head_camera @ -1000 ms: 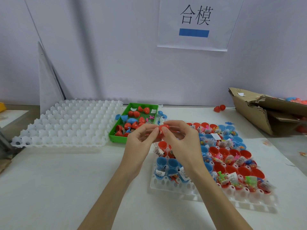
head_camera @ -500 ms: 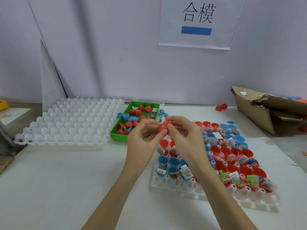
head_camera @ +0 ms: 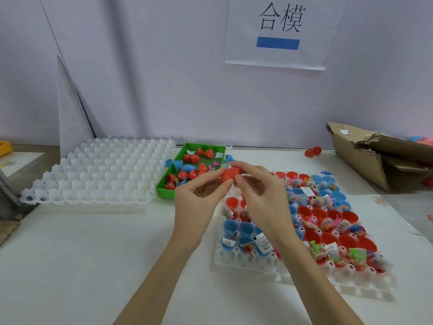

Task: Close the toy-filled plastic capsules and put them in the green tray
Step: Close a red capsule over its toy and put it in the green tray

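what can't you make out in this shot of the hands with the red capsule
- Head view: whether the red capsule is fully snapped shut; fingertips of the left hand and right hand cover its seam.
- Tray cells under the right hand and forearm: hidden.
- Cardboard box: cut off by the right edge.
- Print on the toy bag labels: too small.

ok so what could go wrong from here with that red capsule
1. The red capsule is only pinched at the fingertips of the left hand and right hand, so it could slip and fall among the open filled capsules.
2. The green tray is crowded near its front end, so a tossed capsule might bounce out.
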